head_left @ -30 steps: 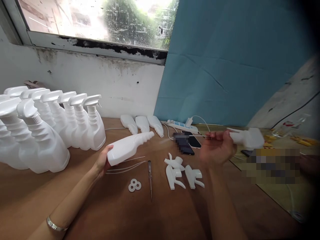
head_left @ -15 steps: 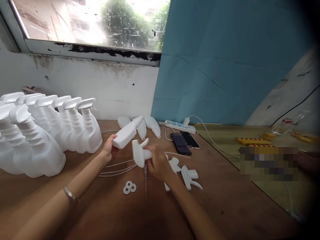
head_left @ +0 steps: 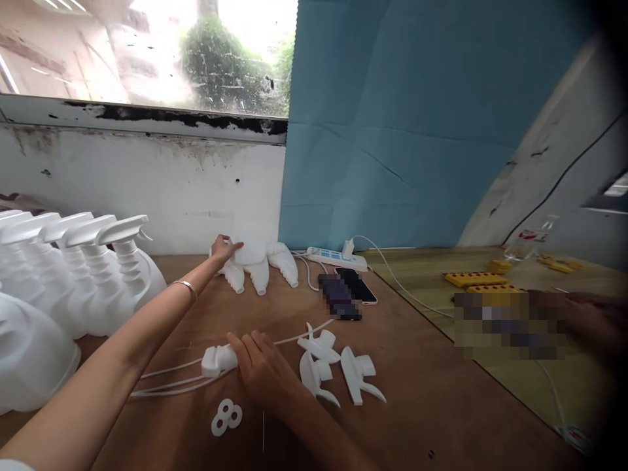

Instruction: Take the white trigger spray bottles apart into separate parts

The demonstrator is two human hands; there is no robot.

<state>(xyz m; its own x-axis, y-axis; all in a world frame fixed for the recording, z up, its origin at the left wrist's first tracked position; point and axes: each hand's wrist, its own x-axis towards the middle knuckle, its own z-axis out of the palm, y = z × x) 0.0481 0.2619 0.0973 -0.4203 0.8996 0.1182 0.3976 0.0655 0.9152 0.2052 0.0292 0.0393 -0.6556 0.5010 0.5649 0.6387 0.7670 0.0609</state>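
Observation:
At the back, my left hand grips the edge of a white plastic bottle, held among other bottles at the wall. Nearer me, my right hand has its fingers curled over a white trigger spray head on the brown table. From below that hand a thin, pale line sticks out; its kind is unclear. Several loose spray heads lie to the right. White ring washers lie in front, and thin white tubes run beneath the held head.
Rows of white spray bottles stand at left. Loose bottles lie by the wall near a power strip and phones. Across the table seam are yellow parts, a clear bottle and another person's hand.
My left hand has carried the bottle back to the wall beside the others. My right hand has come down and left with the spray head, onto the table. The view has shifted right.

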